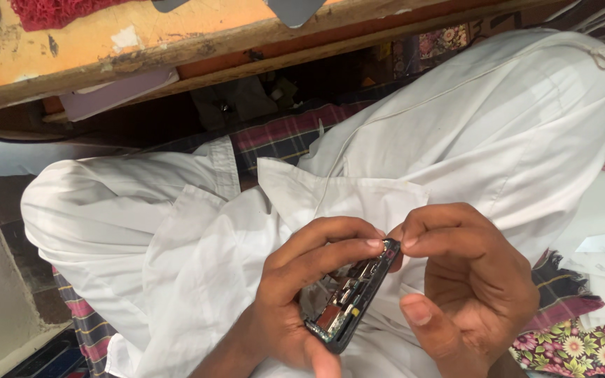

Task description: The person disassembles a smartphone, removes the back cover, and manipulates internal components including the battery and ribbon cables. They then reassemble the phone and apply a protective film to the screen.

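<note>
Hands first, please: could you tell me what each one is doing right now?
Left hand: closed around the opened phone.
Right hand: pinching the phone's top corner.

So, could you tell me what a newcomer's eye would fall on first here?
Low in the middle, the left hand holds an opened phone on edge, circuit parts showing, while the right hand pinches its top corner. Behind them spreads white cloth over the lap, with a worn wooden bench edge along the top.

No packages, labels, signs — nor screens
</note>
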Demonstrator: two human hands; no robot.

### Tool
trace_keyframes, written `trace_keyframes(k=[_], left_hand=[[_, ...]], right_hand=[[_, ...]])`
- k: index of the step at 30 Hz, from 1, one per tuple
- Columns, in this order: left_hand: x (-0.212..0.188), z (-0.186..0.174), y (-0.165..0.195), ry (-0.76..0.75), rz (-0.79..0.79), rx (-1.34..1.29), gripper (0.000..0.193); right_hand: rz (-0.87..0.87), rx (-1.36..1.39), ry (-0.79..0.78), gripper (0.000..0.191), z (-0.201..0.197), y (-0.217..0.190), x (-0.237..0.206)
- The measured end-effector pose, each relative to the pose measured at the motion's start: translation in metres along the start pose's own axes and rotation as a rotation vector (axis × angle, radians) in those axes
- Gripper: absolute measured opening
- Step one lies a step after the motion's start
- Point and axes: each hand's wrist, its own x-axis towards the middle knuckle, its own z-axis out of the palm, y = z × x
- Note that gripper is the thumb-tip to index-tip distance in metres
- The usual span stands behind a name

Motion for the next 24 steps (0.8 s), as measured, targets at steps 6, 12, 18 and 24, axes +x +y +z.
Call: trace_keyframes(k=[6,12,18,24], left_hand=[[0.0021,-0.0031,0.004,-0.008,0.048,0.032,0.1],[0.0005,-0.0012,0.0019,0.007,0.019,0.057,0.104],[-0.0013,0.0001,0.0011,0.017,-0.04,0.026,0.108],[-0.0006,0.0016,-0.0008,0.018,-0.063,0.032,0.109]], right_hand=[[-0.045,-0.062,-0.031,0.031,-0.0022,-0.0005,0.0048],[-0.043,-0.087,-0.062,0.029,-0.0048,-0.0023,0.0093],[-0.037,-0.118,-0.074,0.027,-0.0065,-0.0005,0.0089],[-0.022,-0.137,-0.076,0.026,-0.0083,0.0007,0.0089]])
